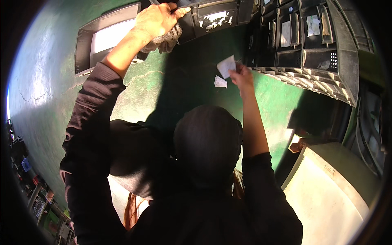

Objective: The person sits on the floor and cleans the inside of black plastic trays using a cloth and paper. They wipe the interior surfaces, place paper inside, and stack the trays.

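Note:
At the top, my left hand (157, 19) is closed on the edge of a black plastic bin (192, 26). A crumpled grey rag (168, 41) hangs under its palm and wrist. Torn remains of a white label (215, 18) cling to the bin's side. Lower and to the right, my right hand (243, 77) pinches a small white piece of paper (226, 66) above the green floor. Just below that paper, apart from my fingers, a second white scrap (220, 81) lies on the floor.
Several black bins (322, 59) with paper bits on them stand at the upper right. A dark rectangular frame (83, 51) with a bright inside lies left of my left hand. A cream-coloured panel (330, 196) stands at the lower right. My bent knees (208, 143) fill the lower middle.

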`<move>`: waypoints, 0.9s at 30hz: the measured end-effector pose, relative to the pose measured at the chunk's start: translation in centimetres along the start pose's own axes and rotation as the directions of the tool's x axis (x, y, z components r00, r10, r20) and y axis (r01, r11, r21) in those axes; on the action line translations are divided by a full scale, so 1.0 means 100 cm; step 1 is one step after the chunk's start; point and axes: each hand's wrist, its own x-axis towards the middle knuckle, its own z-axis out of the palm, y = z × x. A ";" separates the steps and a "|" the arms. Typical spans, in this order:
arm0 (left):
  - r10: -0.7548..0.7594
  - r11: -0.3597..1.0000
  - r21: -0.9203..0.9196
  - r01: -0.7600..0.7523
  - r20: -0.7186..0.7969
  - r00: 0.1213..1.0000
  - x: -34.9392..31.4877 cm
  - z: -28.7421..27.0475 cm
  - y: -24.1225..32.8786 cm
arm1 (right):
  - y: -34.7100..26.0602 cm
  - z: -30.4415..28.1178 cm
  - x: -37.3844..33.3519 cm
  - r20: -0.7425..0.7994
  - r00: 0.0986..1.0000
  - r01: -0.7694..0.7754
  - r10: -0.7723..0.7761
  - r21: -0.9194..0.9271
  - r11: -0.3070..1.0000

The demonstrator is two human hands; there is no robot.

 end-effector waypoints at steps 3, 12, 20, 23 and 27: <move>0.038 0.999 0.032 -0.041 0.094 0.995 -0.011 0.002 0.014 | 0.054 -0.008 0.001 0.100 0.995 0.018 0.023 -0.393 0.919; 0.050 0.995 0.082 -0.065 0.170 0.984 -0.019 0.014 0.013 | 0.096 0.024 0.016 -0.081 0.974 0.040 -0.213 -0.859 0.510; 0.209 0.970 0.032 -0.240 0.395 0.895 -0.040 0.050 -0.007 | 0.066 0.018 0.006 -0.202 0.972 -0.102 -0.119 -0.821 0.562; 0.186 0.962 0.095 -0.256 0.457 0.870 -0.049 0.084 -0.043 | 0.056 0.011 0.007 -0.197 0.965 -0.029 -0.171 -0.732 0.681; 0.040 0.994 0.076 -0.081 0.437 0.898 -0.079 0.090 -0.088 | 0.055 0.017 0.042 -0.245 0.869 0.276 -0.429 -0.479 0.833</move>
